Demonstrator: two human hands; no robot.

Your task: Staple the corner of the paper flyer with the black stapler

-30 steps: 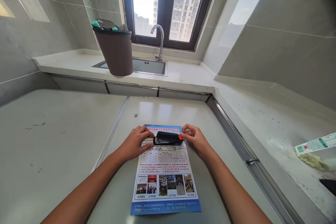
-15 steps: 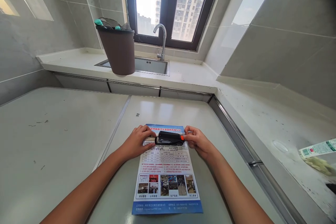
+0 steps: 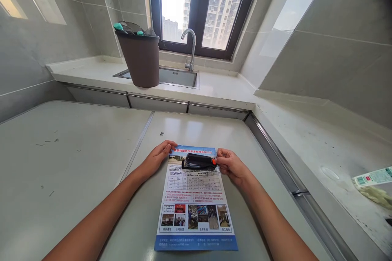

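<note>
A black stapler [image 3: 199, 162] with an orange-red part at its right end lies across the upper part of a printed leaflet [image 3: 196, 195]. The leaflet rests on the pale table and has blue bands at top and bottom. My right hand [image 3: 229, 165] is closed, its thumb and fingers pinching the stapler's orange end. At the leaflet's upper left corner, my left hand [image 3: 159, 155] is closed with its fingertips on the paper's edge, apart from the stapler. Some fingertips are hidden.
Small staple strips [image 3: 162, 133] lie beyond the leaflet; scraps [image 3: 47, 142] dot the left tabletop. Behind the table, a brown bin [image 3: 141, 61] stands at the sink's [image 3: 180, 77] front edge, left of a faucet [image 3: 192, 49]. A carton [image 3: 373, 177] sits on the right counter.
My left hand has let go of the stapler's left end and moved up and left to the leaflet's top corner. My right hand stays at the orange end.
</note>
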